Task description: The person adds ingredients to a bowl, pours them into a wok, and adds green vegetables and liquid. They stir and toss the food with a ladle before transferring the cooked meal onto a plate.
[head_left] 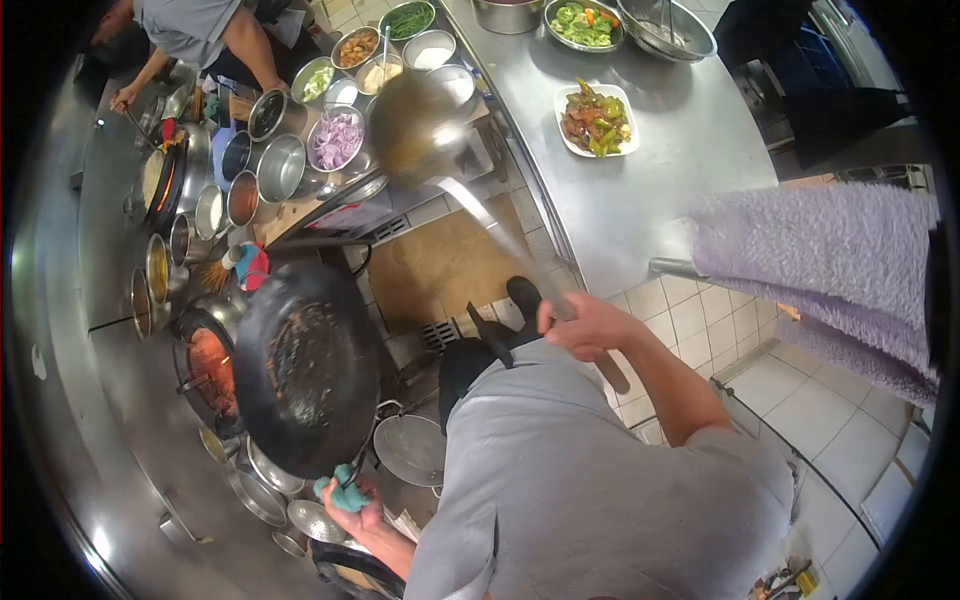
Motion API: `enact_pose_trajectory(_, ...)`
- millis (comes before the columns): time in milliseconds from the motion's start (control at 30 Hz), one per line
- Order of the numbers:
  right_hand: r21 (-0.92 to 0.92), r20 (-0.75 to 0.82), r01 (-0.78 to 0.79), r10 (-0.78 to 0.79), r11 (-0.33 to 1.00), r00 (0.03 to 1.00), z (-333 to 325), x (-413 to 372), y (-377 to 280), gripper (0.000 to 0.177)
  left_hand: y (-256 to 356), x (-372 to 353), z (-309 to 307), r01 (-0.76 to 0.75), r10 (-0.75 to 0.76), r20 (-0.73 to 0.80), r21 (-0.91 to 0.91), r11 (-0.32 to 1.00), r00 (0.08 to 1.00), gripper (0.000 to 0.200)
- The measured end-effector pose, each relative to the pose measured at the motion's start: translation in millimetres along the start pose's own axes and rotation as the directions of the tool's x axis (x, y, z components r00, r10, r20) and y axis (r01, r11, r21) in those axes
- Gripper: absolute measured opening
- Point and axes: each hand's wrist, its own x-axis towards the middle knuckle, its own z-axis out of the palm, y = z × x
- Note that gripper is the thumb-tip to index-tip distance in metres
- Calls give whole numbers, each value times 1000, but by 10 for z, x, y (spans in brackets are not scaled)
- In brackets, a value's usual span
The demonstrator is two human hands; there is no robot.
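My left hand grips the wok's handle through a teal cloth. The large black wok is tilted off the burner, with brown, glossy residue on its inside. My right hand is wrapped round the handle of a long ladle. Its round bowl, blurred by motion, is raised over the edge of the ingredient counter. Beyond it, a square white plate of stir-fried green peppers and dark pieces rests on the steel table.
A lit burner glows left of the wok. Bowls of sliced onion and other ingredients crowd the counter. A steel table stands ahead, with a lilac towel on its rail. Another person works at far left.
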Motion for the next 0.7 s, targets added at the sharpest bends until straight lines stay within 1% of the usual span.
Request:
enact_pose_trajectory(33,-111,34,-32,36,993,999,66,190,-119,24,87,15,-4,-47,47,-44,0,999,998,15)
enact_pose_trajectory(67,-223,65,-59,75,973,995,160,402,-233,24,174,77,-37,-79,78,-46,-24,997,996,16)
enact_pose_trajectory(133,-386,173,34,37,922,984,352,980,-268,28,407,262,-129,-140,136,-48,-67,988,989,17)
enact_pose_trajectory(167,-425,277,150,-29,893,960,411,1439,-90,27,545,393,-194,-157,153,-53,-82,984,987,19)
enact_pose_trajectory(233,-609,397,261,3,749,918,968,1805,-583,22,803,758,-341,-186,180,-54,-121,975,982,21)
enact_pose_trajectory(267,-591,473,402,-103,700,875,1235,2143,-548,20,938,950,-417,-163,165,3,-136,977,986,20)
enact_pose_trajectory(300,-514,584,606,-270,606,766,1519,2540,-438,27,1035,1153,-418,-220,212,-70,-140,965,975,20)
enact_pose_trajectory(333,-479,642,677,-303,559,704,1861,2693,-581,35,1134,1329,-412,-278,257,-149,-140,950,955,20)
enact_pose_trajectory(367,-529,610,632,-264,566,747,2177,2764,-699,43,1223,1507,-372,-337,302,-224,-141,931,927,19)
enact_pose_trajectory(400,-604,614,631,-221,486,758,2335,2866,-752,38,1273,1622,-281,-358,316,-248,-147,922,916,15)
enact_pose_trajectory(433,-670,612,625,-177,402,770,2491,2964,-784,33,1366,1811,-352,-355,315,-237,-149,923,919,16)
enact_pose_trajectory(500,-830,484,484,-75,278,872,2661,3267,-623,25,1534,2180,-592,-342,305,-229,-146,928,924,17)
enact_pose_trajectory(533,-893,406,405,-35,195,913,2733,3344,-645,22,1599,2209,-609,-291,265,-156,-180,940,952,17)
enact_pose_trajectory(567,-900,357,367,-85,236,930,2803,3340,-618,17,1646,2346,-611,-301,264,-179,-228,926,948,16)
enact_pose_trajectory(633,-915,310,316,-65,249,949,2958,3583,-496,21,1667,2590,-682,-334,260,-252,-322,886,932,16)
enact_pose_trajectory(667,-926,302,301,-34,226,953,3028,3699,-493,26,1677,2671,-725,-294,244,-180,-355,887,953,17)
enact_pose_trajectory(700,-932,317,309,9,191,949,3152,3817,-596,32,1668,2922,-889,-341,215,-304,-461,819,928,21)
